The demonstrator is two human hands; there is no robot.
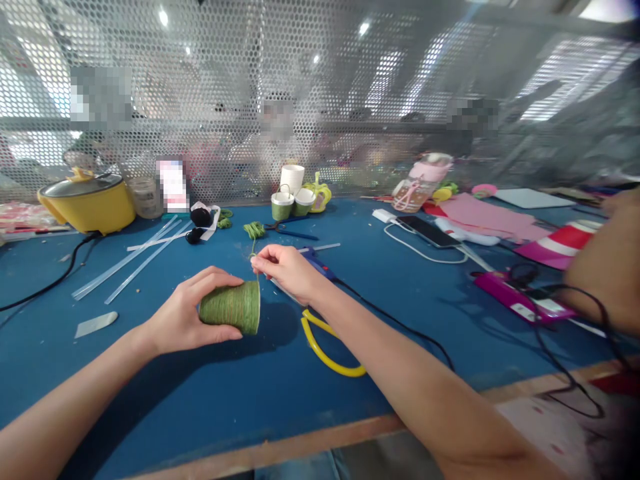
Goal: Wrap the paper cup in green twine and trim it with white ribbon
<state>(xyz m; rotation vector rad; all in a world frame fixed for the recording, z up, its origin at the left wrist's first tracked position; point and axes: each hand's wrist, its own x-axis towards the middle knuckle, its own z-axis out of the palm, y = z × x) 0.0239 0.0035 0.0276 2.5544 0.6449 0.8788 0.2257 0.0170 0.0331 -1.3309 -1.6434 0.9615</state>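
My left hand [185, 313] is wrapped round a paper cup [233, 308] lying on its side in the air, its wall covered in rows of green cord. The cup's open end faces right. Beside that rim my right hand [280, 267] pinches the green cord [253, 253], which runs back to a small loose bundle [255, 230] on the table. Under my right wrist lie scissors with yellow handles [330, 363], their blades partly hidden. A blue glue gun [320, 264] rests just behind that wrist, with its black cable trailing right.
Small green-wrapped cups [282, 208] and a white cup stack [293, 177] stand at the back. A yellow pot [87, 203] and clear glue sticks [130, 257] are to the left. A phone [430, 231], a purple power strip [520, 300] and another person's arm [605, 267] are right.
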